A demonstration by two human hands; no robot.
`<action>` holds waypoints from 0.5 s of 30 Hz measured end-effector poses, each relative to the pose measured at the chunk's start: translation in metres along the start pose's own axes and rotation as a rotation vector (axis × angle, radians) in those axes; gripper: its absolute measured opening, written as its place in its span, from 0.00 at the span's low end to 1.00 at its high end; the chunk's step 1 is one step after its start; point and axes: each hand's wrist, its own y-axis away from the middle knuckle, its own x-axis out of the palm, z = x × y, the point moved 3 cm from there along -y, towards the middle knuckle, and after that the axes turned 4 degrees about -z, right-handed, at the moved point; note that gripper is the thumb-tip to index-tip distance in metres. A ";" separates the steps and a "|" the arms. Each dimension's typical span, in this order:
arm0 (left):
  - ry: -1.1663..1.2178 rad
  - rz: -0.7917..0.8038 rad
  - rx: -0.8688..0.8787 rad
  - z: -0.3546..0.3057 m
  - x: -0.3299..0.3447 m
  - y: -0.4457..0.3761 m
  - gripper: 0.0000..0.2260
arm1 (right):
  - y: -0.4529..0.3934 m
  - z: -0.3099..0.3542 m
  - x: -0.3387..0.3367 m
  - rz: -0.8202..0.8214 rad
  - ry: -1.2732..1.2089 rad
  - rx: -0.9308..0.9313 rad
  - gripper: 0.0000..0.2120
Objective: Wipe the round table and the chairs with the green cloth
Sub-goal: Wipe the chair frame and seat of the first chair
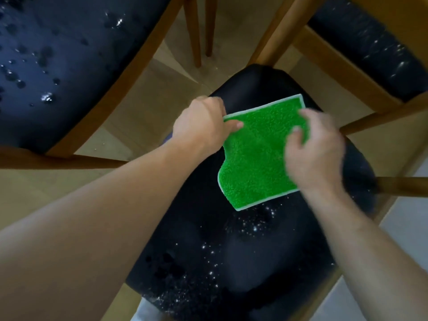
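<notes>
green cloth (pixel 259 154): fuzzy, white-edged, flat on chair seat (pixel 231 239) | left hand (pixel 201 126) fingers pinching it | right hand (pixel 312 147) blurred, unclear

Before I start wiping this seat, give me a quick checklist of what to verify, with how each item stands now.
1. Cloth on the seat: ok, it lies on the far half.
2. Cloth spread flat: not ok, its left edge is curled.
3. Left hand gripping the cloth: ok, thumb pinches the far left corner.
4. Right hand gripping: cannot tell, it is blurred; fingers rest on the right edge.
5. Seat clean: not ok, white specks cover the near half.
6. Other chairs: not ok, the left seat and the right seat show droplets and specks.
</notes>
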 end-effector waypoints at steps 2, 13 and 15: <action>-0.036 -0.095 -0.010 0.006 -0.001 0.002 0.21 | 0.012 0.012 0.033 0.302 0.086 -0.083 0.27; -0.014 0.179 -0.208 0.082 0.000 0.042 0.34 | 0.032 0.003 0.080 0.271 0.396 -0.069 0.41; 0.186 0.253 -0.361 0.087 0.010 0.050 0.37 | 0.091 0.016 0.087 0.335 0.400 -0.234 0.42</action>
